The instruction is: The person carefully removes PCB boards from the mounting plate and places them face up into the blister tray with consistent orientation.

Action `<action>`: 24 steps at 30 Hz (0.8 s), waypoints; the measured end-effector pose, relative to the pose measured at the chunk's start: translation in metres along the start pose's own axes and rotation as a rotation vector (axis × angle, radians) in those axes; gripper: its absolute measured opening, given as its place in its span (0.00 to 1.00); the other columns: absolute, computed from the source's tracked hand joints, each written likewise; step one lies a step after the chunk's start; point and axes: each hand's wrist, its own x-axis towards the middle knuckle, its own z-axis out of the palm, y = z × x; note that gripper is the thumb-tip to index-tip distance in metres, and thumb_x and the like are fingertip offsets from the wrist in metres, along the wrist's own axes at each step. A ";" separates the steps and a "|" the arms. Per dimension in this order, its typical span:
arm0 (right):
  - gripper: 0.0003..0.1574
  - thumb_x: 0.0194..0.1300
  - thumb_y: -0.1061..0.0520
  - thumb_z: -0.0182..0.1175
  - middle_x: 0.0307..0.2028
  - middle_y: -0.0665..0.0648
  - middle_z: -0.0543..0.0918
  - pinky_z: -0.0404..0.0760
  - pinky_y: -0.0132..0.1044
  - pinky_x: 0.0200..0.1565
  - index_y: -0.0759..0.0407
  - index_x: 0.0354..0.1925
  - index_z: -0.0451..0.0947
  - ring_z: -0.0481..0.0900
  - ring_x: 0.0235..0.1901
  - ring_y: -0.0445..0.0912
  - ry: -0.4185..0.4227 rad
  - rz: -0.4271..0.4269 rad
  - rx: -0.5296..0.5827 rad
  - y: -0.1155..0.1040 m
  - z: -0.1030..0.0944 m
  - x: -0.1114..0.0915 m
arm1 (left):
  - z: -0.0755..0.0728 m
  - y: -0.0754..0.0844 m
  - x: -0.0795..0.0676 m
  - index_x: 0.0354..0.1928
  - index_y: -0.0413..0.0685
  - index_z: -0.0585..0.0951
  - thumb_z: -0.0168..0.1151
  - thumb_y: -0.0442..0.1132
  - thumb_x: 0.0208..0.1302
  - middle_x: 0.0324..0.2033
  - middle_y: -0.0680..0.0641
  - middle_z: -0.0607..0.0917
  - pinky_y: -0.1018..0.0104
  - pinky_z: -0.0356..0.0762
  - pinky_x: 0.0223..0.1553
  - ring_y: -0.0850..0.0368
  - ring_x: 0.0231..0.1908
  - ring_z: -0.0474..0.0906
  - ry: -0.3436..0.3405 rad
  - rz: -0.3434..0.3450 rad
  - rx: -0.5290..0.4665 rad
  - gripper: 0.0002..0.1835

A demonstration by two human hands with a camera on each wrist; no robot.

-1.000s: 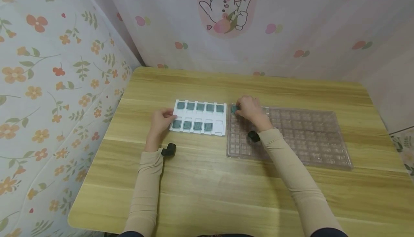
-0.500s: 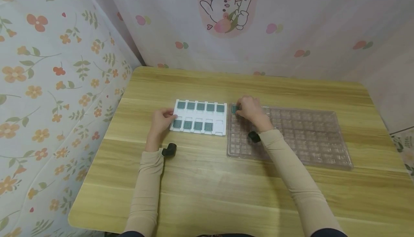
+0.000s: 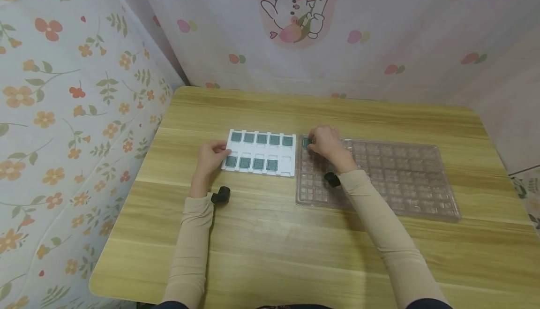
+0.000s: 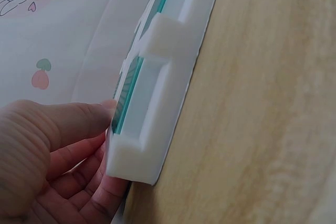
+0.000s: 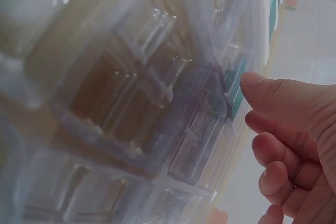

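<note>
My left hand (image 3: 209, 160) holds the left end of a white foam-like tray (image 3: 258, 150), thumb on its upper side and fingers at its edge. Green square chips (image 4: 127, 97) with a grid pattern sit in two rows in the tray's pockets; the front right pocket holds none. My right hand (image 3: 326, 141) is at the far left corner of a clear plastic compartment tray (image 3: 405, 177). There it pinches a green chip (image 5: 237, 88) lying in the corner compartment. The thumb is on the chip; the index fingertip is hidden.
Both trays lie side by side, nearly touching, on a wooden table (image 3: 261, 248). A printed curtain (image 3: 236, 23) hangs behind the table, and a floral one (image 3: 63, 126) on the left. Black wrist mounts (image 3: 221, 195) are on both forearms.
</note>
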 end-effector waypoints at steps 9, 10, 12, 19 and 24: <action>0.19 0.56 0.56 0.67 0.38 0.63 0.83 0.74 0.49 0.41 0.66 0.44 0.80 0.78 0.35 0.54 0.039 -0.043 -0.020 -0.001 0.000 -0.002 | 0.000 0.001 -0.001 0.48 0.30 0.79 0.63 0.30 0.58 0.39 0.34 0.81 0.74 0.71 0.33 0.48 0.36 0.76 -0.002 -0.005 -0.001 0.16; 0.19 0.56 0.56 0.67 0.37 0.63 0.83 0.75 0.48 0.38 0.67 0.44 0.80 0.78 0.33 0.53 0.042 -0.048 -0.020 -0.002 0.000 -0.002 | 0.000 0.001 -0.001 0.48 0.30 0.79 0.63 0.30 0.58 0.39 0.34 0.81 0.74 0.71 0.33 0.48 0.37 0.76 -0.002 -0.005 -0.004 0.16; 0.19 0.57 0.56 0.67 0.35 0.62 0.82 0.75 0.46 0.37 0.67 0.44 0.80 0.77 0.31 0.51 0.045 -0.051 -0.009 -0.004 -0.001 -0.003 | 0.000 0.001 -0.001 0.48 0.30 0.79 0.63 0.30 0.58 0.39 0.34 0.81 0.73 0.71 0.33 0.48 0.37 0.75 -0.006 -0.010 -0.010 0.16; 0.20 0.56 0.58 0.67 0.31 0.61 0.81 0.74 0.43 0.34 0.68 0.45 0.80 0.75 0.27 0.49 0.063 -0.070 0.026 -0.012 -0.001 -0.009 | -0.002 0.001 -0.001 0.49 0.29 0.78 0.62 0.31 0.59 0.40 0.34 0.81 0.73 0.71 0.33 0.48 0.37 0.75 -0.018 -0.012 -0.016 0.17; 0.18 0.56 0.58 0.67 0.29 0.61 0.80 0.73 0.39 0.29 0.70 0.43 0.80 0.72 0.24 0.47 0.081 -0.092 0.045 -0.018 0.001 -0.013 | -0.001 0.000 -0.001 0.49 0.29 0.78 0.62 0.31 0.59 0.40 0.34 0.81 0.74 0.71 0.33 0.48 0.37 0.75 -0.021 -0.015 -0.026 0.17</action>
